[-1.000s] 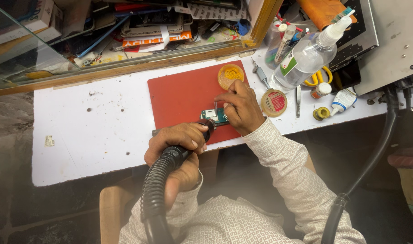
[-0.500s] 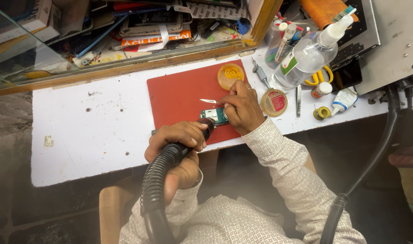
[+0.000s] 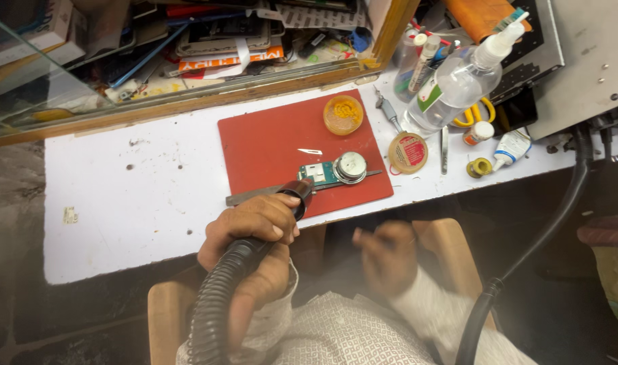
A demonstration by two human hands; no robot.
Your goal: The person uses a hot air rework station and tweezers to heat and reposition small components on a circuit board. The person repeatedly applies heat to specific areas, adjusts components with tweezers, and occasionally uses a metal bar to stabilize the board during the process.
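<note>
My left hand (image 3: pixel 253 222) grips the black hot-air nozzle with its ribbed hose (image 3: pixel 214 304). The nozzle tip points at a small green circuit board (image 3: pixel 320 174) lying on the red mat (image 3: pixel 268 145). A round silver part (image 3: pixel 350 166) sits on the board's right end. My right hand (image 3: pixel 385 257) is blurred, below the table edge above my lap, and holds nothing I can make out. A thin metal strip (image 3: pixel 251 196) lies under the board, along the mat's front edge.
A yellow paste tin (image 3: pixel 343 114) sits on the mat's far corner. A round red-labelled tin (image 3: pixel 407 152), tweezers (image 3: pixel 444 149), solder roll (image 3: pixel 479 167), a tube (image 3: pixel 510 149) and a clear spray bottle (image 3: pixel 457 84) stand to the right. A cluttered glass-fronted shelf (image 3: pixel 187 40) runs behind.
My right hand has left the circuit board and dropped back below the table edge. The board and round part are now uncovered. My left hand still holds the nozzle at the board.
</note>
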